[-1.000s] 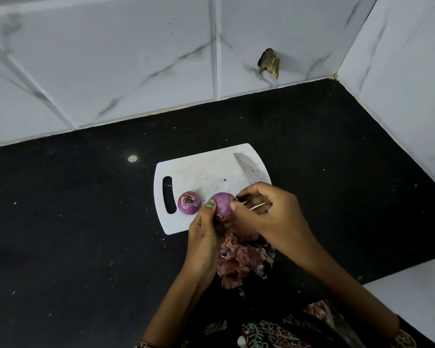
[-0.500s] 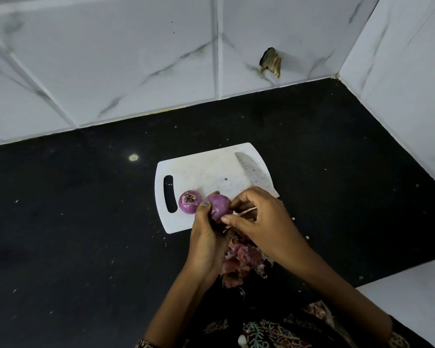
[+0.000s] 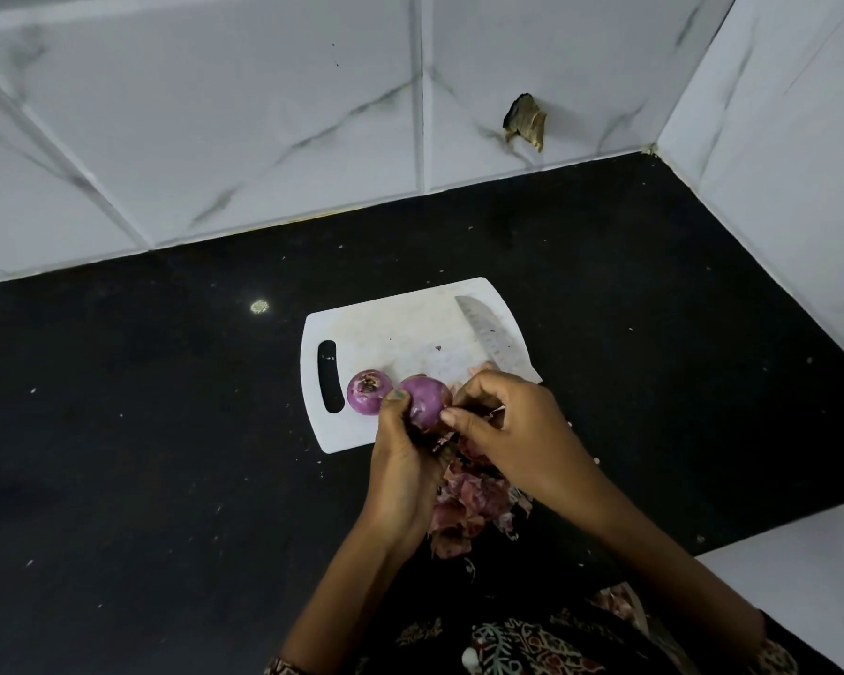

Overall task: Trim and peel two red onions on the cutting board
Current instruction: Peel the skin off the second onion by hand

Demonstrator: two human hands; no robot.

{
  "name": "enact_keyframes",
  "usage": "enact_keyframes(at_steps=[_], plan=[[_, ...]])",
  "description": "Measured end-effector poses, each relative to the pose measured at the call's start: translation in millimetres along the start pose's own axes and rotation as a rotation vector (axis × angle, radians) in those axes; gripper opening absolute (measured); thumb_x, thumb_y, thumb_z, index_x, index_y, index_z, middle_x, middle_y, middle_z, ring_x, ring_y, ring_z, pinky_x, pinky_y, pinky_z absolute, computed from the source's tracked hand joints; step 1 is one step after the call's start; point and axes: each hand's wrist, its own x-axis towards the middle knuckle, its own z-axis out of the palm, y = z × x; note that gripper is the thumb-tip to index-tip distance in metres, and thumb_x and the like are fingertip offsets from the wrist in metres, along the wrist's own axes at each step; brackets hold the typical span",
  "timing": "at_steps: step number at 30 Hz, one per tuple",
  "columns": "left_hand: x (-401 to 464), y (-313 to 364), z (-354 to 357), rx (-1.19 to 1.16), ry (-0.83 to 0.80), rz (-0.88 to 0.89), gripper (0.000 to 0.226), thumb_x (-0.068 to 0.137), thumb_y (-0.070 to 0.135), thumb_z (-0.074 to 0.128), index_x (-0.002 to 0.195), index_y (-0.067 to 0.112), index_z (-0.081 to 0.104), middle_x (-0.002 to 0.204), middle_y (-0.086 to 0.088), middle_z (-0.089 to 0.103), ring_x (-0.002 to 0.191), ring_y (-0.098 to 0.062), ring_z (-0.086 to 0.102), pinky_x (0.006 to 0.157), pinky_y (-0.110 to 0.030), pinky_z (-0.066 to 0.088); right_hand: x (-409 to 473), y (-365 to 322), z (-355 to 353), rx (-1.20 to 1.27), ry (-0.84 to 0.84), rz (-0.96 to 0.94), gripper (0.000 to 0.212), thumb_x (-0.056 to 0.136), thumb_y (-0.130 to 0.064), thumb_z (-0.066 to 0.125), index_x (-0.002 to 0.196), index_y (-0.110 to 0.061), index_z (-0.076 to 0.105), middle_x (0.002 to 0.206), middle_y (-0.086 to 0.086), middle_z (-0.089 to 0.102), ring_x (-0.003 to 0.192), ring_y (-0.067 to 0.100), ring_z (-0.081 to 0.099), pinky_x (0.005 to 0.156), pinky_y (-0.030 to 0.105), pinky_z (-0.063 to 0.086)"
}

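Now the left hand (image 3: 400, 460) cups the second round purple-red onion (image 3: 427, 399) just above the near edge of the white plastic cutting board (image 3: 400, 328), thumb curled over its top. The right hand (image 3: 512, 426) is curled beside it, thumb and forefinger pinching at the onion's right flank where a scrap of dry skin seems to hang; what exactly sits between the fingertips is too small to tell. Compared with a second ago, the onion has been turned and lifted slightly toward the other onion, and more smooth bare purple surface shows, so the peeling looks nearly finished. The first peeled purple-red onion (image 3: 367, 391) rests on the board beside the slotted handle hole, cut end up, almost touching the held one. A steel-bladed knife (image 3: 490, 338) lies idle on the board's right side. A heap of papery pink-brown onion skins (image 3: 469, 504) sits on the black speckled table (image 3: 142, 455) under the wrists. Only the last shreds appear left to strip.
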Motion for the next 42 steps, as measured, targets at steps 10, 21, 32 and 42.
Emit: enact_keyframes(at_steps=[10, 21, 32, 42], plan=[[2, 3, -7, -0.239, 0.040, -0.147, 0.048, 0.099, 0.050, 0.028, 0.097, 0.010, 0.056, 0.080, -0.009, 0.058, 0.056, -0.013, 0.048, 0.049, -0.021, 0.045, 21, 17, -24, -0.083, 0.184, 0.110, 0.012, 0.084, -0.021, 0.071, 0.079, -0.013, 0.063, 0.070, -0.002, 0.067, 0.063, 0.008, 0.065, 0.062, 0.028, 0.055], [0, 1, -1, -0.029, 0.000, -0.047, 0.058, 0.102, 0.040, 0.017, 0.082, 0.006, 0.059, 0.060, -0.004, 0.065, 0.046, -0.009, 0.057, 0.042, -0.018, 0.043, 3, -12, -12, 0.092, 0.007, 0.023, 0.011, 0.089, -0.021, 0.064, 0.097, -0.019, 0.070, 0.089, -0.011, 0.070, 0.081, 0.002, 0.065, 0.070, 0.017, 0.053], [3, -2, -8, 0.242, 0.060, -0.010, 0.057, 0.102, 0.037, 0.020, 0.108, -0.001, 0.062, 0.095, -0.013, 0.075, 0.090, -0.021, 0.072, 0.066, -0.023, 0.055, 3, -16, -9, 0.151, -0.006, 0.037, 0.016, 0.070, -0.010, 0.077, 0.086, -0.011, 0.073, 0.075, -0.001, 0.073, 0.070, 0.007, 0.069, 0.067, 0.021, 0.057], [2, 2, -3, -0.155, -0.003, -0.137, 0.062, 0.100, 0.048, 0.018, 0.079, 0.010, 0.063, 0.057, -0.003, 0.056, 0.044, -0.010, 0.049, 0.043, -0.019, 0.042, 9, 4, -9, 0.082, 0.125, 0.069, 0.010, 0.082, -0.005, 0.066, 0.086, -0.011, 0.073, 0.072, -0.004, 0.070, 0.064, 0.007, 0.066, 0.063, 0.017, 0.054]])
